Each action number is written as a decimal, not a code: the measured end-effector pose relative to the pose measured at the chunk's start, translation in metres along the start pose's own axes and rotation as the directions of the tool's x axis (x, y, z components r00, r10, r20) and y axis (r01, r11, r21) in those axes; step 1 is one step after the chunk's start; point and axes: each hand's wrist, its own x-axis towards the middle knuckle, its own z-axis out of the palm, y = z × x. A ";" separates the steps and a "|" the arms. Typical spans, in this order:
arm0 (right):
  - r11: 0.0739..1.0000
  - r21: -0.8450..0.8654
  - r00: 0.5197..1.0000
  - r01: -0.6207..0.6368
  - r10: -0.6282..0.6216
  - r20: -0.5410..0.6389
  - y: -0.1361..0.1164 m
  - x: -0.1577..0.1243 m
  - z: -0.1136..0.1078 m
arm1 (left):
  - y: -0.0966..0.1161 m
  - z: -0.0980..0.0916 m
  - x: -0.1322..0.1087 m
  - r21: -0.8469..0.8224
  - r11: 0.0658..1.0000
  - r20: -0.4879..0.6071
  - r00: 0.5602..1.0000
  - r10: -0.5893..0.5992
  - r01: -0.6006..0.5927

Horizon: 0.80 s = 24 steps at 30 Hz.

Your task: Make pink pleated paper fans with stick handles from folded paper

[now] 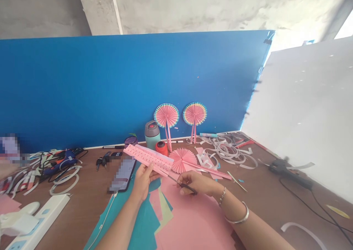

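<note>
My left hand (143,179) grips a long pink paper strip (147,159) patterned with small dark marks, tilted down to the right. In my right hand (194,183) is a pair of scissors (189,188) with dark handles; the blades point at the strip's lower right end. Whether the blades touch the paper I cannot tell. Just beyond lies a pink pleated paper rosette (182,160) with a long pink stick. Under both hands spread pink paper (193,220) and teal paper (142,224).
Two round paper fans (166,115) lean against the blue partition (82,88). A teal bottle (152,134), a phone (123,174) and curled white strips (226,148) lie around. A power strip (41,220) is at left, a glue gun (64,161) behind it. Cables run at right.
</note>
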 end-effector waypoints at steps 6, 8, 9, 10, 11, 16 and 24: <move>1.000 -0.021 1.000 0.011 -0.011 -0.009 -0.001 0.000 0.000 | -0.001 -0.002 0.001 0.018 0.999 -0.022 0.999 0.043 -0.043; 1.000 -0.009 1.000 0.008 -0.009 -0.007 0.000 0.001 0.000 | -0.001 -0.002 0.001 0.014 0.999 -0.021 0.999 0.044 -0.043; 1.000 0.000 1.000 0.009 -0.009 -0.005 0.001 0.001 0.000 | -0.002 -0.001 0.001 0.014 0.999 -0.018 0.999 0.044 -0.043; 1.000 0.007 1.000 0.010 -0.010 -0.004 0.002 0.001 0.000 | -0.002 -0.001 0.001 0.016 0.999 -0.013 0.999 0.042 -0.042; 1.000 0.012 1.000 0.011 -0.011 -0.002 0.002 0.001 0.000 | -0.002 -0.001 0.001 0.020 0.999 -0.007 0.999 0.039 -0.039; 1.000 -0.004 1.000 0.029 -0.029 0.000 0.000 0.000 0.002 | -0.002 0.001 0.000 0.037 0.999 0.006 1.000 0.030 -0.030; 1.000 -0.032 1.000 0.002 -0.002 -0.021 -0.003 -0.001 0.002 | -0.005 -0.001 0.001 0.043 0.998 0.022 0.999 0.034 -0.035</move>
